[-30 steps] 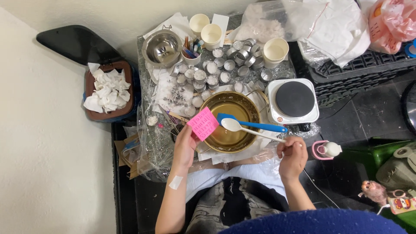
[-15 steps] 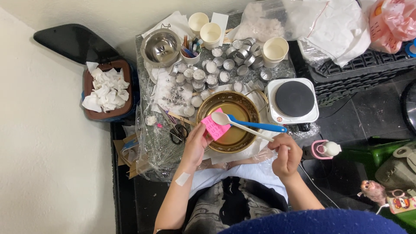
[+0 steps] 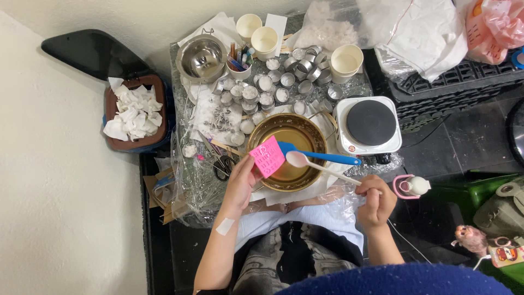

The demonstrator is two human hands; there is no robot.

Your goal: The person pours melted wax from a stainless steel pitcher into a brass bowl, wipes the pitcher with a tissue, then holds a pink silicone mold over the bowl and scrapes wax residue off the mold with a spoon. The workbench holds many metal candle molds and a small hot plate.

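My left hand (image 3: 240, 183) holds a small pink square packet (image 3: 268, 157) tilted over the near-left rim of a brass-coloured bowl (image 3: 311, 131). My right hand (image 3: 375, 201) grips the handle of a white plastic spoon (image 3: 305, 162), whose scoop hovers over the bowl just right of the packet. A blue spatula (image 3: 319, 156) lies across the bowl with its handle pointing right. The bowl sits on a plastic-covered table in front of me.
Behind the bowl stand several small metal cups (image 3: 262, 90), a steel bowl (image 3: 202, 58), paper cups (image 3: 265, 39) and a pen cup (image 3: 238, 61). A white single hot plate (image 3: 369, 125) is at right. Scissors (image 3: 220, 161) lie at left. A bin of crumpled tissues (image 3: 134, 113) stands far left.
The pink packet has moved from the bowl's left rim further over the bowl and tilted. The spoon's scoop has slid right and nearer, now next to the packet.
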